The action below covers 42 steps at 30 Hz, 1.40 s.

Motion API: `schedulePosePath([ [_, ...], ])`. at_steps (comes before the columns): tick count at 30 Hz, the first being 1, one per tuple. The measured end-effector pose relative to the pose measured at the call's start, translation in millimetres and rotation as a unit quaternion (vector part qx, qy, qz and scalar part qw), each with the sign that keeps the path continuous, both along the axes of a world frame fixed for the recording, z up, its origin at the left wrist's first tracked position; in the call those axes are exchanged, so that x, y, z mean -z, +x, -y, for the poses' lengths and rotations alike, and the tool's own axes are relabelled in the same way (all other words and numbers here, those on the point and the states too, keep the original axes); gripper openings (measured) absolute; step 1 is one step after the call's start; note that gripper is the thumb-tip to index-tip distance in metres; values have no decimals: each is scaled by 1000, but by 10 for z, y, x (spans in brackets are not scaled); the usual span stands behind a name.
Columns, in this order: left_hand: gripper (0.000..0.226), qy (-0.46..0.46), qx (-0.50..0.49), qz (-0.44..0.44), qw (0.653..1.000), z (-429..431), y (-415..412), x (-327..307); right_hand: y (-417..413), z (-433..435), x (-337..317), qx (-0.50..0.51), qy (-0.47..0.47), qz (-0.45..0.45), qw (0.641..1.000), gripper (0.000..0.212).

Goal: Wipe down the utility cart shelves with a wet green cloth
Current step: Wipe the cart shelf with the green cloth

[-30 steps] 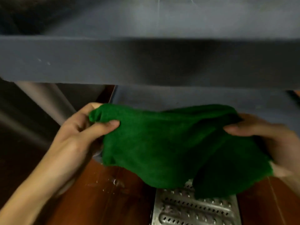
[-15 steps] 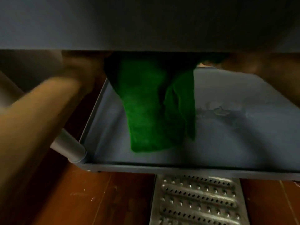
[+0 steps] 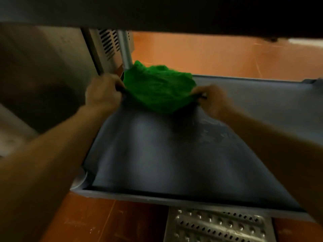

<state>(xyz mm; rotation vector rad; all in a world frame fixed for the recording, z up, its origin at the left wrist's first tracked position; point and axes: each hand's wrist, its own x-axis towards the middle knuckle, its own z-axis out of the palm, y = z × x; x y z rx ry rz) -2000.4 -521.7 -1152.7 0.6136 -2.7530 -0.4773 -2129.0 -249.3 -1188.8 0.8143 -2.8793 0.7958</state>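
Cloth, green (image 3: 158,89), lies bunched on the far left of the grey cart shelf (image 3: 174,154), its long axis running left to right. Left hand (image 3: 103,94) and right hand (image 3: 212,100) each pinch a near corner.

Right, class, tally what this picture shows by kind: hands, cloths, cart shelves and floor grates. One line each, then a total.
Hands: 2, left hand and right hand, both gripping the cloth
Cloths: 1, green cloth
Cart shelves: 2, lower shelf and upper shelf
Floor grates: 1, metal grate
Total: 6
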Motion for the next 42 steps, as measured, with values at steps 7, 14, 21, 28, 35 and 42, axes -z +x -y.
schedulePosePath([
  [7, 64, -27, 72, 189, 979, -94, 118, 685, 237, 81, 423, -72, 204, 38, 976, 78],
  [14, 59, -23, 70, 161, 984, -140, 298, 750, 249, -74, 420, -49, 156, 103, 981, 72],
  [21, 48, -152, 72, 237, 957, -507, 603, 416, 483, -273, 448, -62, 128, 100, 985, 62],
  [28, 43, -205, 104, 263, 937, -581, 924, 327, 784, -458, 332, -107, 174, 104, 973, 60],
  [35, 39, -210, 138, 269, 930, -632, 1248, 269, 1178, -729, 193, -122, 157, 126, 972, 49],
  [42, 30, -198, 215, 228, 929, -647, 1706, 206, 1528, -1022, 117, -142, 92, 114, 979, 46],
])
